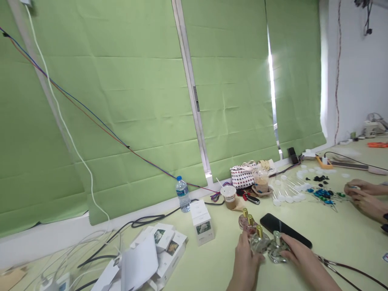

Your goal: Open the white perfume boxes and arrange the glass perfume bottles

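Note:
My left hand (pixel 245 260) is closed round the side of a small clear glass perfume bottle with a gold cap (pixel 260 243), which stands upright on the table. Close beside it, my right hand (pixel 298 254) grips a second clear perfume bottle with a pale greenish cap (pixel 276 254). Just behind the left hand stand a pinkish bottle with a gold cap (pixel 243 220) and another gold-capped bottle (pixel 251 223), packed together. A black phone (pixel 286 230) lies flat behind my right hand. Parts of the fingers are hidden by the bottles.
White boxes with flower pictures (pixel 169 246) lie piled at left, with one upright box (pixel 202 226). Behind stand a water bottle (pixel 182 194), a drink cup (pixel 229 197) and a patterned bag (pixel 242 174). Another person's hands (pixel 365 198) work at right near blue-green parts (pixel 324 195). Cables (pixel 142 220) cross the table.

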Tool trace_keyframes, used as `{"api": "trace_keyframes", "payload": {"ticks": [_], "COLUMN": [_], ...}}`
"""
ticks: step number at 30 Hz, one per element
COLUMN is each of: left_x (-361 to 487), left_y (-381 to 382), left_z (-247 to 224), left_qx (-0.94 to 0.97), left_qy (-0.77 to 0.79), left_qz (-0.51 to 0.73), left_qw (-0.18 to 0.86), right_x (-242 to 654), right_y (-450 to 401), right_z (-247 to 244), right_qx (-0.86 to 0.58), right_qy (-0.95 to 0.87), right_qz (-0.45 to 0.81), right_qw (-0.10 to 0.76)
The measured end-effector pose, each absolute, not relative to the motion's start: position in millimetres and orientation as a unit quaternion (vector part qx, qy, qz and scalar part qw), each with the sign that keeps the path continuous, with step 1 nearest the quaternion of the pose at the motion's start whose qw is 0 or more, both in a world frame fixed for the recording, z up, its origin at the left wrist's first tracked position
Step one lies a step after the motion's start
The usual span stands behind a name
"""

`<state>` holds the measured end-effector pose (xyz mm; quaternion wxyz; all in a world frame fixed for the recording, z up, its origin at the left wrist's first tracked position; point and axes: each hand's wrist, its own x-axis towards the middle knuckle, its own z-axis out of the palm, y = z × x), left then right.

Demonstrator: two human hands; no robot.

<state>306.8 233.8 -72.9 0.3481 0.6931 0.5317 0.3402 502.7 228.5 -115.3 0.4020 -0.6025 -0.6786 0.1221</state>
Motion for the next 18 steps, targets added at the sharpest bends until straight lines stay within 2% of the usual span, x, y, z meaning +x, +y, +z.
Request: {"api": "trace_keyframes", "payload": {"ticks": [3, 6, 8, 10, 12, 14, 18], "left_x": [281, 237, 207, 184, 171, 165, 157], "left_y": [228, 237, 250, 263, 272, 275, 271], "left_z": [-74, -77, -80, -82, -86, -91, -93], "left_qx": [0.701, 0.627, 0.527, 0.468, 0.463, 0.475, 0.499], "left_qy": [0.550, 0.594, 0.633, 0.679, 0.694, 0.687, 0.671], "left_qz": [0.379, 0.502, 0.566, 0.566, 0.550, 0.545, 0.537], "left_qw": [0.251, 0.048, -0.040, -0.031, 0.029, 0.077, 0.107], "right_x": [503, 499, 484, 456, 419, 383, 342], "right_y": [223, 212, 205, 200, 199, 200, 206], "right_z": [-118, -127, -131, -130, -124, -117, -101], "right_qx": [-0.609, -0.624, -0.609, -0.562, -0.487, -0.461, -0.433], "right_qy": [-0.682, -0.654, -0.657, -0.696, -0.752, -0.755, -0.730], "right_qz": [0.063, -0.011, -0.044, -0.044, -0.020, 0.054, 0.196], "right_qw": [0.401, 0.428, 0.443, 0.445, 0.445, 0.464, 0.491]}}
